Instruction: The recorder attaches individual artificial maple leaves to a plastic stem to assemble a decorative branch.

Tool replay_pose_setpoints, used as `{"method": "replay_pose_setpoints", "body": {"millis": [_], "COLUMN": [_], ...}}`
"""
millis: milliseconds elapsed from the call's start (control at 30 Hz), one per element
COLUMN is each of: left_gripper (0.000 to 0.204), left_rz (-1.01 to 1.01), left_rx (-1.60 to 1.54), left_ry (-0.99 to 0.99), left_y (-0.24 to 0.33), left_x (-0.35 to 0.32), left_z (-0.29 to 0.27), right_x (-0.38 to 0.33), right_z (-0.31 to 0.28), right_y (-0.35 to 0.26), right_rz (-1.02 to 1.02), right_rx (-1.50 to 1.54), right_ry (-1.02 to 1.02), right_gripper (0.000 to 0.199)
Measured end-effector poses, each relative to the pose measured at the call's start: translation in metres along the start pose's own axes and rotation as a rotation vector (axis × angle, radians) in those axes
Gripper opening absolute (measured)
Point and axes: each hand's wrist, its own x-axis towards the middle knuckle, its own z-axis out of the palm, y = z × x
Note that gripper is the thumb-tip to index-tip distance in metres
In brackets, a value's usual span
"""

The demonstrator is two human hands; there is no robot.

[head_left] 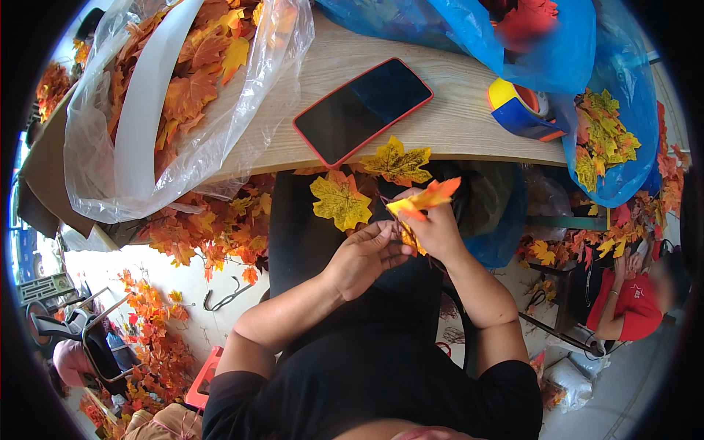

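Just past the table's front edge, above my lap, my right hand is closed around a sprig of artificial maple leaves. An orange-and-yellow leaf of it stands up over the knuckles. My left hand meets it from the left, thumb and fingers pinched at the sprig's lower part; the exact spot between the fingertips is partly hidden. Beyond my hands, a yellow speckled leaf and a darker yellow-green leaf spread out on thin stems. How these stems join the sprig is hard to make out.
A phone with a red case lies on the wooden table. Left of it is a clear plastic bag of orange leaves; right, a tape roll and blue bags. A person in a red shirt sits at the right.
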Motion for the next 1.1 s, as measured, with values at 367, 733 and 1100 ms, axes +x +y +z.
{"method": "replay_pose_setpoints", "body": {"millis": [367,733,1100], "left_gripper": [0.018,0.013,0.020], "left_rz": [0.070,0.215,0.123], "left_rx": [0.104,0.177,-0.118], "left_ry": [0.042,0.199,-0.087], "left_y": [0.003,0.025,0.027], "left_x": [0.005,0.010,0.007], "left_z": [0.001,-0.013,-0.013], "right_x": [0.006,-0.006,-0.048], "right_z": [0.004,-0.014,-0.020], "right_y": [0.016,0.015,0.004], "right_rz": [0.333,-0.104,0.415], "right_rx": [0.711,-0.172,0.624], "right_ry": [-0.075,0.439,-0.443], "right_gripper": [0.019,0.019,0.020]}}
